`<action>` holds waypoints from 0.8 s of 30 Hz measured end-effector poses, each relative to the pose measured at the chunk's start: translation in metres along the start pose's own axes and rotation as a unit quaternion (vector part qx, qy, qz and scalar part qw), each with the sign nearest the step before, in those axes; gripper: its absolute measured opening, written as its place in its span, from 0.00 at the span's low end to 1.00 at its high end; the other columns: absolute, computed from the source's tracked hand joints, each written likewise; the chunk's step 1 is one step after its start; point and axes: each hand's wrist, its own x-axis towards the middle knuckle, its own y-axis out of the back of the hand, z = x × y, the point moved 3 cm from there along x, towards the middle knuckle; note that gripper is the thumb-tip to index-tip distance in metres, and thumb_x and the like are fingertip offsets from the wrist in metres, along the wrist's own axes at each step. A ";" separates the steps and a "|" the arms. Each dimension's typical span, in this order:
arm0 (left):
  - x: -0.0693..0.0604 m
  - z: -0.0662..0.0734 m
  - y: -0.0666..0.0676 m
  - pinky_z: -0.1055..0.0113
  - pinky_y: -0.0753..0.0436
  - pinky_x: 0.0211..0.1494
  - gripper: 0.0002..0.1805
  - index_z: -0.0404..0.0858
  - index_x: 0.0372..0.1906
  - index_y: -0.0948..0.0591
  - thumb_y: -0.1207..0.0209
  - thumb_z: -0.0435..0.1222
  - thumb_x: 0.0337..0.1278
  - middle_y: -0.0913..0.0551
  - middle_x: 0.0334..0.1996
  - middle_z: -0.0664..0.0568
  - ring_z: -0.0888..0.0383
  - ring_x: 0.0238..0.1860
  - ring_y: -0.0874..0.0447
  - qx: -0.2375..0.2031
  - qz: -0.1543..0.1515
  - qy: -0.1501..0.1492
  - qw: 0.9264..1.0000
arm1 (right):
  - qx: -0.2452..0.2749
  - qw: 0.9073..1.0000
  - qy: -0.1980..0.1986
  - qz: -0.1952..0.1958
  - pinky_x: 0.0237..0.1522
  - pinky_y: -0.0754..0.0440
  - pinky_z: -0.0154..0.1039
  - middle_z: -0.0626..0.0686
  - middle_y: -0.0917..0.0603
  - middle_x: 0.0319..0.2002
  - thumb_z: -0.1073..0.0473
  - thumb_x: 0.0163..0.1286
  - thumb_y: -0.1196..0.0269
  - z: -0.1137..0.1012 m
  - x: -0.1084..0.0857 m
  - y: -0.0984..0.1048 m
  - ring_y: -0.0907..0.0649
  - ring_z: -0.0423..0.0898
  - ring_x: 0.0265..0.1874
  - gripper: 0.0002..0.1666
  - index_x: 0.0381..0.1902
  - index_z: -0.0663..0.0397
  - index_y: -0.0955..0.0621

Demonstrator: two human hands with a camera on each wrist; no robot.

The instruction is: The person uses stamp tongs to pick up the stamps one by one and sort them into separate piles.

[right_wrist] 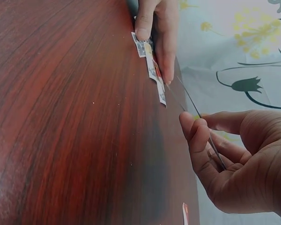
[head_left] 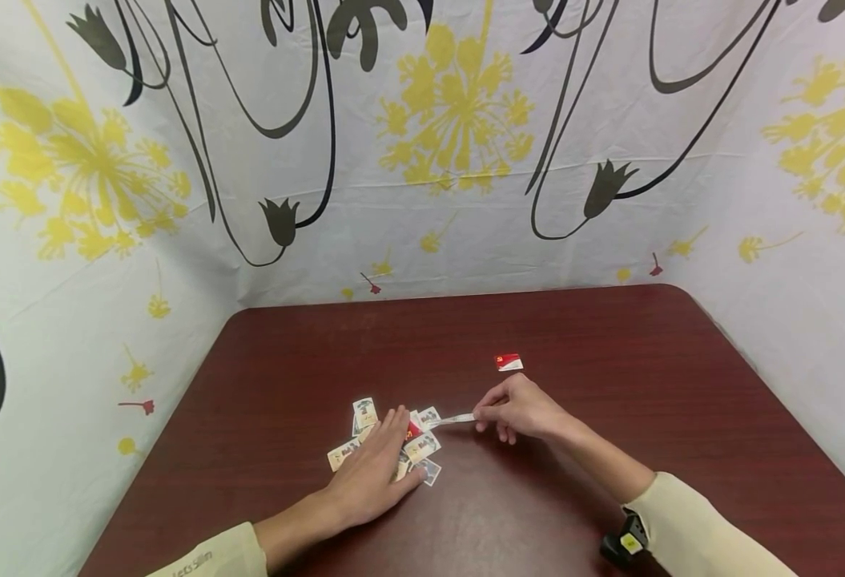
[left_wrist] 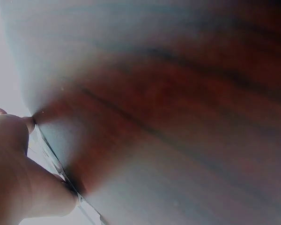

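My left hand lies spread over a loose pile of small paper stamps, pressing on them with straight fingers. In the left wrist view that hand shows its thumb and fingers on the paper edges, though the picture is blurred. My right hand pinches metal tweezers, whose tips point left at the pile. The prongs of the tweezers stand apart in the right wrist view. Near their tips a red stamp shows partly among the pale ones. Whether the tips grip a stamp is unclear.
A single red and white stamp lies apart, beyond my right hand. The dark red-brown table ends at a patterned cloth wall behind and at both sides. A black device sits at my right wrist.
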 end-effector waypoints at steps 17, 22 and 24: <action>0.000 0.000 -0.001 0.49 0.44 0.84 0.50 0.28 0.83 0.44 0.39 0.55 0.74 0.43 0.83 0.36 0.43 0.84 0.48 0.005 -0.002 0.000 1.000 | 0.009 1.000 -0.008 0.002 0.17 0.18 0.37 0.61 0.10 0.28 0.68 0.72 0.32 0.003 0.002 -0.010 0.21 0.41 0.13 0.06 0.39 0.67 0.09; 0.000 0.000 -0.001 0.50 0.44 0.84 0.50 0.27 0.83 0.44 0.39 0.55 0.74 0.43 0.83 0.36 0.43 0.84 0.47 0.006 -0.001 -0.002 1.000 | 0.014 1.000 -0.004 -0.001 0.18 0.18 0.38 0.62 0.10 0.28 0.68 0.72 0.32 0.004 0.003 -0.011 0.22 0.41 0.13 0.06 0.40 0.68 0.10; 0.000 0.001 -0.001 0.49 0.44 0.84 0.50 0.27 0.83 0.44 0.39 0.56 0.74 0.43 0.83 0.36 0.43 0.84 0.47 0.007 -0.001 -0.002 1.000 | 0.016 1.000 -0.004 -0.001 0.18 0.18 0.37 0.62 0.10 0.28 0.68 0.72 0.32 0.005 0.003 -0.012 0.22 0.41 0.13 0.06 0.40 0.68 0.10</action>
